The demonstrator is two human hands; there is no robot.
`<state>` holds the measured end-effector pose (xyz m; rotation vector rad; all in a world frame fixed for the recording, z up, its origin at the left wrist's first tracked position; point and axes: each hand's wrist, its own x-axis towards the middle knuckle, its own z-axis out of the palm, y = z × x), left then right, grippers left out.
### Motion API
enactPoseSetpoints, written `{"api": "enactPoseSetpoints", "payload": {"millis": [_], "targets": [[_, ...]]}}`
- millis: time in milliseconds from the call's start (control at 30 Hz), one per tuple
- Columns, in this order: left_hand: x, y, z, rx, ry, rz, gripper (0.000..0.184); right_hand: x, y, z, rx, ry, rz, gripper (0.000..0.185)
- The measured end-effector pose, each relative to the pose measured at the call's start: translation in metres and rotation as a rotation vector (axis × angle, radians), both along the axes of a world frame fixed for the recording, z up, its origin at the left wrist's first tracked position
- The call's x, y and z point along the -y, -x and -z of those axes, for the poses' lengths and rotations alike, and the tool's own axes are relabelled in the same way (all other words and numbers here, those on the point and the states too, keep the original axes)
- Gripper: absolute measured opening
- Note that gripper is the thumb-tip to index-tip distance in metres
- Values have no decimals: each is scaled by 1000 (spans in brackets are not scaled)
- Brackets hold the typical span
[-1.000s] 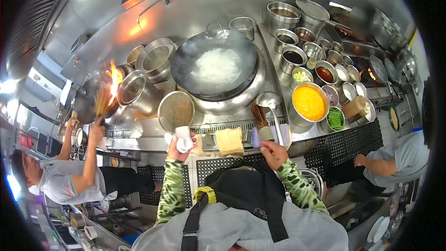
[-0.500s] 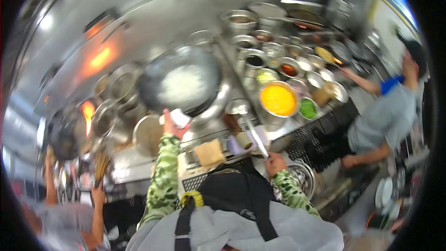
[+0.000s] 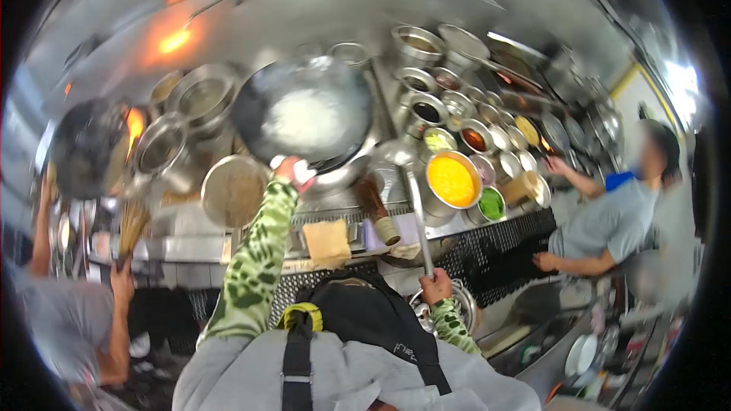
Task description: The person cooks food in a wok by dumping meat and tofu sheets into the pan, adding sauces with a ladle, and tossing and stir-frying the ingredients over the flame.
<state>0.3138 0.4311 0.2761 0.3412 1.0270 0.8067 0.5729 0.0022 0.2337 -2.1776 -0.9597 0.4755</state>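
Observation:
My left hand (image 3: 287,170) is closed round a white cloth (image 3: 303,171) at the near rim of a large dark wok (image 3: 251,114). Whitish, steaming contents (image 3: 308,118) lie in the middle of the wok. My right hand (image 3: 435,287) is wrapped round the handle end of a long metal ladle (image 3: 415,202), whose bowl is up beside the wok's right side. Between the wok and the ladle handle lies a brown bristle brush (image 3: 372,198). A folded tan cloth (image 3: 327,242) and a purple cloth (image 3: 390,233) lie on the counter's front edge.
At the right stand a pot of orange-yellow liquid (image 3: 454,179), a bowl of chopped greens (image 3: 491,203) and several sauce containers. A strainer (image 3: 234,191) and metal pots (image 3: 201,97) are left of the wok. One co-worker (image 3: 72,320) is beside flames (image 3: 135,128); another (image 3: 609,217) is at right.
My left hand has moved with the white cloth from the counter's front up to the wok's rim. My right hand has taken hold of the ladle, whose handle has swung upright. The view has shifted.

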Motion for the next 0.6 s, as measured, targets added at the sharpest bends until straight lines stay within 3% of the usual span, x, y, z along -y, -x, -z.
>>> {"api": "enactPoseSetpoints", "payload": {"millis": [67, 100, 133, 200, 300, 333, 400, 600], "targets": [[-1, 1, 6, -3, -23, 19, 11, -9, -8, 8, -366, -75, 136, 24], [18, 1, -23, -57, -17, -27, 12, -20, -5, -12, -419, -161, 97, 19], [19, 2, -17, -23, -21, -20, 13, -34, 12, -57, -536, -194, 103, 15], [23, 7, -2, -19, -4, -11, 13, -46, 15, -76, -667, -260, -12, 18], [53, 11, -11, 85, -35, -52, 14, -71, 51, -136, -758, -541, -281, 37], [62, 12, -16, 119, -15, -41, 13, -76, 55, -157, -748, -557, -379, 62], [72, 14, -24, 202, 52, -46, 13, -91, 66, -198, -807, -563, -384, 75], [97, 29, -16, 318, 6, 21, 12, -127, 66, -198, -672, -510, -439, 75]]}}
